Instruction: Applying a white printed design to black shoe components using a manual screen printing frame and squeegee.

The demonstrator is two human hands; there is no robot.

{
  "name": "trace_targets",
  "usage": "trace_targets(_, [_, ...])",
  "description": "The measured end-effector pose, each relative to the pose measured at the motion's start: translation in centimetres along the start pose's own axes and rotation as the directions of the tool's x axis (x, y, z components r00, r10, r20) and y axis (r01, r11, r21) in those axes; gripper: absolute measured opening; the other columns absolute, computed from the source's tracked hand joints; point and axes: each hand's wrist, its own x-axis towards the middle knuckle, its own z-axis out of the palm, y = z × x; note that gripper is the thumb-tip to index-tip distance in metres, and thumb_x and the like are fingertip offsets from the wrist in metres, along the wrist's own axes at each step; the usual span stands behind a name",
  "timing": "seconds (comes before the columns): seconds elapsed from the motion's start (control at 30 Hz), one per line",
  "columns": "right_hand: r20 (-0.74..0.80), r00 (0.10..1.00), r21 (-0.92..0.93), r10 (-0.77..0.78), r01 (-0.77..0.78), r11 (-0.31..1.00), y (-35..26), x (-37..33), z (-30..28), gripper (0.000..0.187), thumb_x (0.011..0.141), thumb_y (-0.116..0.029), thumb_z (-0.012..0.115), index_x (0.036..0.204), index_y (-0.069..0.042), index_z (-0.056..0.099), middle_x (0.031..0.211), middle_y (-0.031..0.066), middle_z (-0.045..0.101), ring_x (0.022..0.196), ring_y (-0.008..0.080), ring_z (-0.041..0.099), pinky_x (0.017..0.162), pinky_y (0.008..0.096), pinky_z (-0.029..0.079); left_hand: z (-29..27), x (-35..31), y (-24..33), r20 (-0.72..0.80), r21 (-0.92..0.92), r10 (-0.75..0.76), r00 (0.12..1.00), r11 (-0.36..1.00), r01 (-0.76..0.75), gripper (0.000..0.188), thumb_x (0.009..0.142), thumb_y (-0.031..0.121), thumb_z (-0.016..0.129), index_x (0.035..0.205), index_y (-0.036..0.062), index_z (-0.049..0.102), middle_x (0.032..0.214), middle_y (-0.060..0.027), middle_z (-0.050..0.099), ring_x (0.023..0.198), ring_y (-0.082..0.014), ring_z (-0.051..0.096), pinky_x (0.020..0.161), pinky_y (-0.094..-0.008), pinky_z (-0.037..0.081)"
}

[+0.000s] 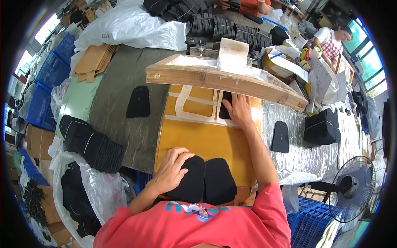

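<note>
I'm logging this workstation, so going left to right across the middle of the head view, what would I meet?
Bundle of black pieces, lone black piece on the dark tabletop, left hand, right hand, single black piece on the silvery sheet, tied black stack.

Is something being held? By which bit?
The left grip touches the upper left of a black pad; whether it holds cannot be told. The right grip seems flat on another pad.

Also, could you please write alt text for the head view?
A person's right hand lies on a black pad in a pale template on a yellow board; the left hand rests on one of two nearer black pads. A wooden-edged frame shows beyond.
</note>
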Motion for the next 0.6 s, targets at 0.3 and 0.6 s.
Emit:
trace_targets(0.3, [0.058, 0.992, 0.014, 0.112, -0.113, 0.994, -0.1, 0.4, -0.3, 0.066, 0.092, -0.044, 0.059, 0.142, -0.004, 0.043, 0.145, 0.0203, 0.043, 0.139, 0.0367, 0.032, 0.114, 0.0515, 0.022, 0.0, 0.5, -0.1, 0.009, 0.081, -0.032, 0.999, 0.996, 0.031, 0.047, 0.079, 0.001, 0.065, 0.124, 0.007, 0.051, 0.118, -0.0155, 0.043, 0.113, -0.0348, 0.046, 0.099, -0.0426, 0.037])
trace_targets(0.6, [0.089, 0.996, 0.074, 0.004, -0.011, 0.997, 0.5, -0.7, -1.3, 0.102, 0.07, -0.068, 0.072, 0.143, -0.003, 0.042, 0.152, 0.0169, 0.035, 0.143, 0.0358, 0.027, 0.116, 0.053, 0.018, 0.1, 0.5, 0.4, 0.001, 0.112, -0.083, 0.997, 0.99, 0.082, 0.042, 0.079, 0.002, 0.066, 0.118, 0.0062, 0.052, 0.114, -0.0149, 0.043, 0.111, -0.0342, 0.046, 0.095, -0.043, 0.037])
